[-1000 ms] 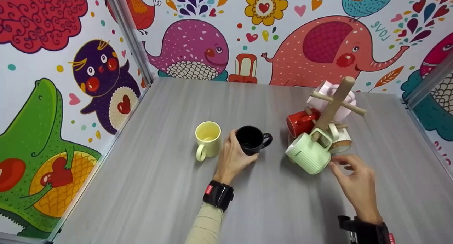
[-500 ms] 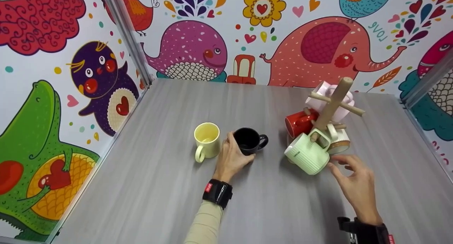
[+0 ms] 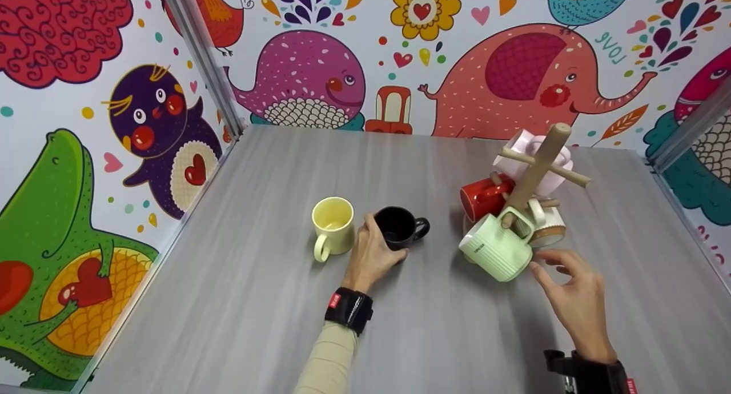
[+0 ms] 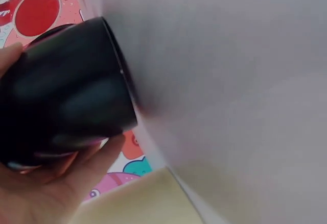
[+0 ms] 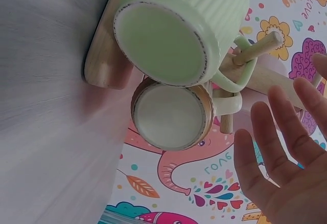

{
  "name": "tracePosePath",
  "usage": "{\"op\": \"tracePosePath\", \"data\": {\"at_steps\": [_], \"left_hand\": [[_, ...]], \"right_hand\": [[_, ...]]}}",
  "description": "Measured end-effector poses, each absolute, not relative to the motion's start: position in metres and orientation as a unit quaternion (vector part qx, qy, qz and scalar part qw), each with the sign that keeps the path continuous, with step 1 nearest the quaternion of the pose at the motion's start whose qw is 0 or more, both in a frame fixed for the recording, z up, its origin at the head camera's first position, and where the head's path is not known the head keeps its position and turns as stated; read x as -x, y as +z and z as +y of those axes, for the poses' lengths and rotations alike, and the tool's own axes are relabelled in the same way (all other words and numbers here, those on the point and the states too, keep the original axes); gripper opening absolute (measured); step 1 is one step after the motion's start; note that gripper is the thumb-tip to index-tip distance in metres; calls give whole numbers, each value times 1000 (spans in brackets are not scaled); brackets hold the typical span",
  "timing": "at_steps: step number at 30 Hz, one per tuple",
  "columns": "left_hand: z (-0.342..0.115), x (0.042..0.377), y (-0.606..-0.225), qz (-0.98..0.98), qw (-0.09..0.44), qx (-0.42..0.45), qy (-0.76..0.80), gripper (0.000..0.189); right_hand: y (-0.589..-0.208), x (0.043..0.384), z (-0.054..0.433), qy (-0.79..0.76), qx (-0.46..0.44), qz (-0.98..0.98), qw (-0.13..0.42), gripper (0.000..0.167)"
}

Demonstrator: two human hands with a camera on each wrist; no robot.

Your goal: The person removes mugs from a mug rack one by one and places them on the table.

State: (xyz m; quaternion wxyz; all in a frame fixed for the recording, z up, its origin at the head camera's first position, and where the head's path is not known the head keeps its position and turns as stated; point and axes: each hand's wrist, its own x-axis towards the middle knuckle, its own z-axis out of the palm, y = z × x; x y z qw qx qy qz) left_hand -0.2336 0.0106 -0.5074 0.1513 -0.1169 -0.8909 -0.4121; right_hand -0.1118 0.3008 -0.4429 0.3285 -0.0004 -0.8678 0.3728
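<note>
My left hand (image 3: 371,257) grips a black mug (image 3: 396,227) round its body, thumb on the near side. The mug is upright with its handle to the right; in the left wrist view its base lies right at the tabletop. Close on its left stands a yellow mug (image 3: 332,225), handle towards me. My right hand (image 3: 577,302) has loosely bent fingers and holds nothing. Its fingertips are right at the base of a pale green ribbed mug (image 3: 497,248), which hangs tilted by its handle from a wooden mug tree (image 3: 534,174). The right wrist view shows those fingers (image 5: 278,137) spread.
Also on the mug tree hang a red mug (image 3: 482,198), a white mug with a brown base (image 3: 551,228) and pink mugs (image 3: 517,154) at the back. Bare wooden pegs stick out near its top. Printed panels (image 3: 308,80) wall the grey table (image 3: 274,302) at back and sides.
My left hand and the black mug have shifted slightly left, nearer the yellow mug. My right hand and the hanging mugs stay put. The head view drifts a little.
</note>
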Motion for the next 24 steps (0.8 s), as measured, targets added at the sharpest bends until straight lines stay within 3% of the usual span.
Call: {"op": "tracePosePath", "data": {"at_steps": [24], "left_hand": [[6,229,-504,-907,97,86,-400,88]], "right_hand": [[-448,112,293,376,-9,-866,328,17]]}}
